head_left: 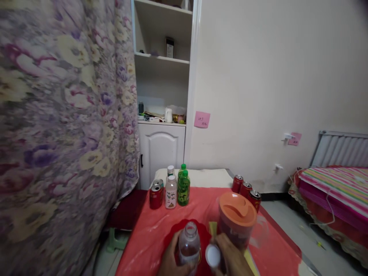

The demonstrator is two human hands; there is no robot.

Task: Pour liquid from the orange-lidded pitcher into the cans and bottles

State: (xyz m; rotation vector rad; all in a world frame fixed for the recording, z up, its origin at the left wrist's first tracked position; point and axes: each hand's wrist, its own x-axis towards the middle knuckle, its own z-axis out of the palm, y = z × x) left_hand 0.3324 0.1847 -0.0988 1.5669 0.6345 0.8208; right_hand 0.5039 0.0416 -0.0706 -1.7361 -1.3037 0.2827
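My left hand point(175, 257) is wrapped round a clear plastic bottle point(189, 245), whose mouth is uncovered and faces up. Close to its right, my right hand point(230, 255) has its fingers closed on a round white cap point(213, 256); whether anything is under the cap is hidden. Beneath the bottle lies a red plate with a wavy rim point(169, 234). A yellow strip point(212, 227) shows behind my right hand, its kind unclear. Just beyond that hand stands a clear tub with an orange lid point(238, 209).
Red cans point(156, 197), white-capped bottles point(170, 193) and green bottles point(183, 189) stand at the table's back left. More red cans point(246, 189) line the right side. A floral curtain point(69, 134) hangs left; a bed point(336, 191) stands right.
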